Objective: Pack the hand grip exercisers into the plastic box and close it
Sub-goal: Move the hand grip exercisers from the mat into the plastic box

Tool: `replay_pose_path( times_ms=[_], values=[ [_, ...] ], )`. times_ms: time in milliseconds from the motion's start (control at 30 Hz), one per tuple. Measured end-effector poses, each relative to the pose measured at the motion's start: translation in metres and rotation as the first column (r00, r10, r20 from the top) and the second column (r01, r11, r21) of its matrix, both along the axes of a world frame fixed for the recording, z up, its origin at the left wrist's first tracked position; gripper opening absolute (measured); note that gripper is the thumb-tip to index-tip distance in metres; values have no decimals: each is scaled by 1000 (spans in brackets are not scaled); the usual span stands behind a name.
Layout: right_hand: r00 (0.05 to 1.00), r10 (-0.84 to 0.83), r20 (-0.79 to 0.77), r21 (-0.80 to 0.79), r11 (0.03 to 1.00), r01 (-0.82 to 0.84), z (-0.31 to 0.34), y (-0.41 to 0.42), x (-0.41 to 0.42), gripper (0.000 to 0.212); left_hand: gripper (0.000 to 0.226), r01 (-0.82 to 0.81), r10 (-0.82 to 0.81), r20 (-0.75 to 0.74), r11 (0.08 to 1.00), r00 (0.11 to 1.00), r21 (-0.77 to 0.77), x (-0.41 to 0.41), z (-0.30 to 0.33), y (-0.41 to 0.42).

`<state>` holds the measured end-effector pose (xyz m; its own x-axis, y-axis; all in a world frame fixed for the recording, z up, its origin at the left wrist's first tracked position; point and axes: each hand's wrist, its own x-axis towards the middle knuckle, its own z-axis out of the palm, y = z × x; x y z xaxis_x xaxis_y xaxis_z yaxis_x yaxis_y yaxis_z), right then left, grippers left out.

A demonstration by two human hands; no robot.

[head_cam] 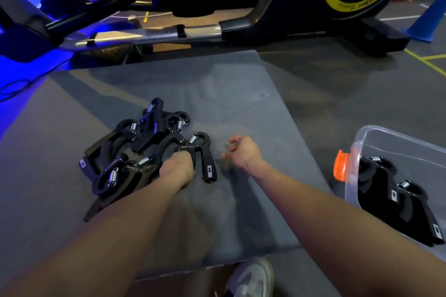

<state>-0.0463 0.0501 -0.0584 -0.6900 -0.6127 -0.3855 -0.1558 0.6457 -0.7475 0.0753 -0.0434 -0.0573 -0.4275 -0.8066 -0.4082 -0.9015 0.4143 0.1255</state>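
A pile of several black hand grip exercisers with metal springs lies on a grey mat, left of centre. My left hand is closed around the handle of one exerciser at the pile's right edge. My right hand hovers just right of it, fingers loosely curled, holding nothing. A clear plastic box with an orange latch stands open at the right edge, with at least two black exercisers inside. No lid is in view.
An exercise bike with a yellow-rimmed flywheel stands beyond the mat. A blue cone is at the far right. My white shoe shows at the bottom. Blue light falls on the floor at the left.
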Motion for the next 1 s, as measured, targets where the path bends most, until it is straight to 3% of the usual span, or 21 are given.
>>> replay_pose_path(
  times_ms=[267, 533, 700, 900, 1000],
  values=[
    [994, -101, 41, -113, 988, 105, 25, 14, -16, 51, 37, 31, -43, -232, 998, 972, -55, -25, 38, 17],
    [964, -263, 29, -325, 910, 257, 65, 75, -48, 53, 27, 76, -154, -505, 982, 849, -172, -78, 79, 66],
    [922, -385, -34, -406, 848, 339, 86, 128, -75, 37, 29, 156, -248, -608, 967, 754, -201, -125, 91, 122],
    [836, -529, -149, -330, 823, 462, 88, 207, -118, 20, 34, 288, -333, -664, 940, 669, -182, -179, 84, 198],
    [792, -599, -119, -284, 785, 551, 77, 245, -134, 12, 33, 374, -396, -662, 909, 637, -184, -199, 77, 234]
  ],
)
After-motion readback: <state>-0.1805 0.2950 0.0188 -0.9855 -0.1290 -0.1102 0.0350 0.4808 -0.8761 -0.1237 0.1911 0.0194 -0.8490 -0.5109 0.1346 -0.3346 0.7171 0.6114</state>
